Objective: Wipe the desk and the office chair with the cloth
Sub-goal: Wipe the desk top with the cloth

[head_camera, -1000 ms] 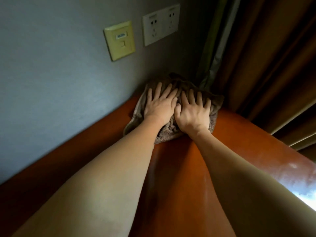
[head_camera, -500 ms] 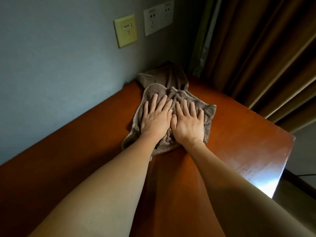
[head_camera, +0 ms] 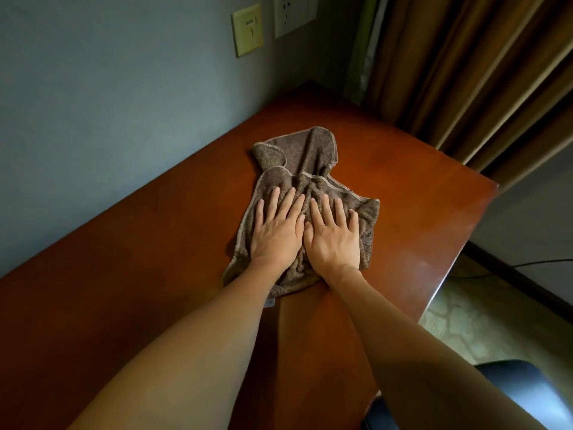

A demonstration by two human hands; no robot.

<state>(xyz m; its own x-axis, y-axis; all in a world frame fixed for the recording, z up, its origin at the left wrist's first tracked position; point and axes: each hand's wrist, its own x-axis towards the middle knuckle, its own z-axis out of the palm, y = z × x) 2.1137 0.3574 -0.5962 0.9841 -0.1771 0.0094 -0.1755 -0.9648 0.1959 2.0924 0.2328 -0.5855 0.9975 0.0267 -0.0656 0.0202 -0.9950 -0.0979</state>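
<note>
A crumpled brown cloth (head_camera: 305, 164) lies on the reddish-brown wooden desk (head_camera: 412, 193), about in the middle of its width. My left hand (head_camera: 277, 228) and my right hand (head_camera: 333, 235) press flat on the cloth side by side, fingers straight and spread, thumbs nearly touching. The cloth's far end trails toward the back corner. A dark office chair (head_camera: 517, 389) shows at the bottom right, below the desk edge, mostly hidden by my right forearm.
A grey wall (head_camera: 108, 97) runs along the desk's left side with a yellowish wall plate (head_camera: 247, 29) and a white socket (head_camera: 294, 12). Brown curtains (head_camera: 465, 66) hang behind the desk's far end. Patterned floor (head_camera: 483, 311) and a black cable (head_camera: 533, 263) lie to the right.
Both hands have drawn the cloth back along the desk, away from the corner by the wall and curtain, toward me. The desk's right edge and the chair have come into view.
</note>
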